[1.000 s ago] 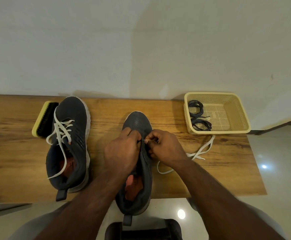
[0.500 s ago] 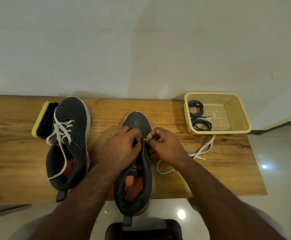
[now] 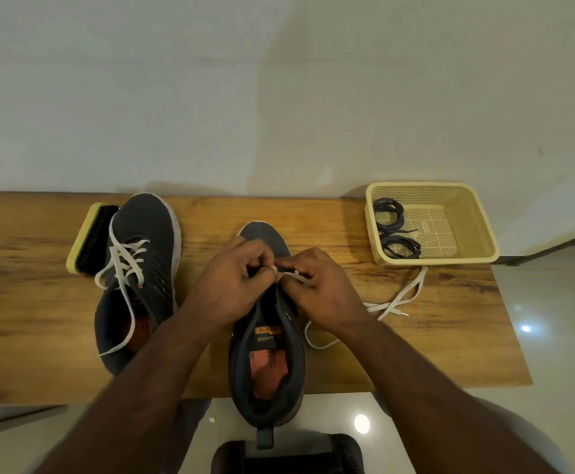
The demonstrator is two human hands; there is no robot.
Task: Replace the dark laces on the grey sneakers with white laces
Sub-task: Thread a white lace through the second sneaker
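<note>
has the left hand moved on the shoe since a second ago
Yes. The left hand has shifted up toward the toe of the sneaker, farther from the table front edge, exposing the tongue label.

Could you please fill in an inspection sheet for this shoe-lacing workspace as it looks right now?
Surface: wooden table, against a pale wall.
Job's things: laced sneaker on the left carries a white lace, ends loose; middle sneaker has its heel past the table's near edge; white lace trails right from it; dark laces coiled in the yellow basket.
Clutter: shoe brush behind the laced sneaker.
Grippers: left hand and right hand both pinch the white lace over the middle sneaker's front.
Cables: nothing seen.
Surroundings: glossy floor; dark object at the bottom edge, unclear.
</note>
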